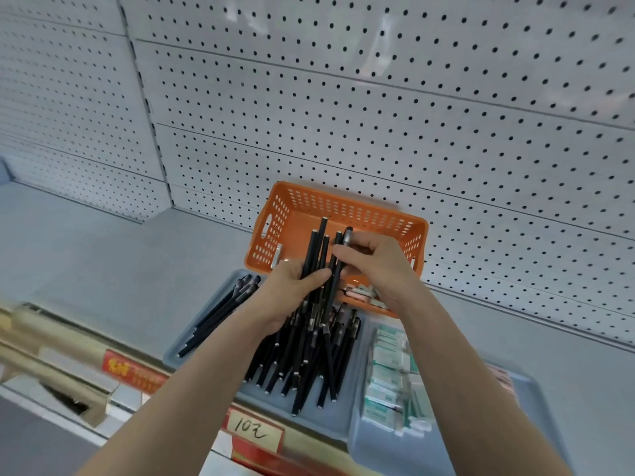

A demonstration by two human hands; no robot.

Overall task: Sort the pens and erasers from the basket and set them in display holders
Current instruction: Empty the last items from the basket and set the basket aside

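Pens [318, 255], both hands' grip, over basket [343, 204]

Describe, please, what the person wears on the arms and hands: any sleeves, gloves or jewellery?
Both are bare. The left hand and right hand wear no gloves or visible rings. The left forearm and right forearm show no sleeve, watch or bracelet down to the frame's edge.
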